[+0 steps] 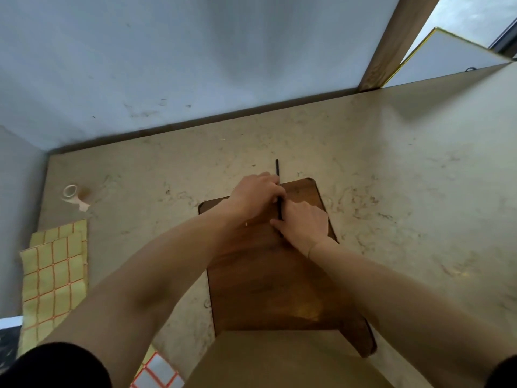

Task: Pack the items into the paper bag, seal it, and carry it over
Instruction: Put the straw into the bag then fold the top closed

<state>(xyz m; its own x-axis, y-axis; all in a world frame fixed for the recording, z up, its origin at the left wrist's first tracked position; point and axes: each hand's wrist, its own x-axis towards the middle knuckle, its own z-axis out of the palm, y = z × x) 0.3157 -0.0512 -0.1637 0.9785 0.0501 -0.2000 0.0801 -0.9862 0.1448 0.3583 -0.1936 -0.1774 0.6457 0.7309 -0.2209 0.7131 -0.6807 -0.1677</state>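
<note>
Centrally on a marbled beige table [391, 169]: brown paper bag [268, 281] lying flat. Left hand [256, 196] and right hand [303, 224] side by side, both clamped on a thin black stick [277, 170] at the bag's far end. Far left: tape roll [70, 191], gridded label sheets [53, 275].

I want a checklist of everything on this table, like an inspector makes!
Surface: beige marbled table, scuffed, set against a pale wall.
Job's things: brown paper bag lying flat; thin black stick held at its far end.
Clutter: tape roll far left; yellow label sheets at the left edge; white label sheet near the front edge.
Grippers: left hand and right hand both on the stick, over the bag.
Cables: nothing seen.
Surroundings: wooden post, white board far right.
</note>
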